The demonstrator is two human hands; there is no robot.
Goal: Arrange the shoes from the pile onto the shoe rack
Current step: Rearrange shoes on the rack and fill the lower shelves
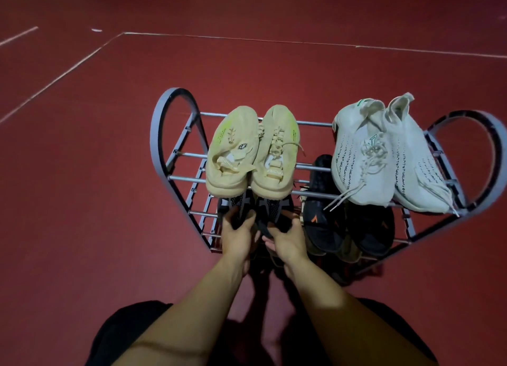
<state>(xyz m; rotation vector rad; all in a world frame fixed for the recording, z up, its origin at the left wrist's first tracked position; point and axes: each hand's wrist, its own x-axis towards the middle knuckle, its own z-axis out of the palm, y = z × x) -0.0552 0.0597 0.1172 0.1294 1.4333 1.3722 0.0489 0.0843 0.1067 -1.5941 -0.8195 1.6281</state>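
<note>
A grey metal shoe rack (pixel 175 135) with curved ends stands on the red floor. Its top tier carries a pair of beige sneakers (pixel 247 151) on the left and a pair of white knit sneakers (pixel 384 154) on the right. On the lower tier at the right sits a pair of black shoes with orange marks (pixel 323 223). My left hand (pixel 237 236) grips one dark grey-black shoe (pixel 236 204) and my right hand (pixel 286 238) grips its mate (pixel 271 212), both at the lower tier's left side, partly hidden under the beige pair.
The red floor (pixel 109 173) carries white painted lines at the far left and behind the rack. My dark-clothed knees fill the bottom of the view. More dark shoes show dimly beneath the rack's lowest bars.
</note>
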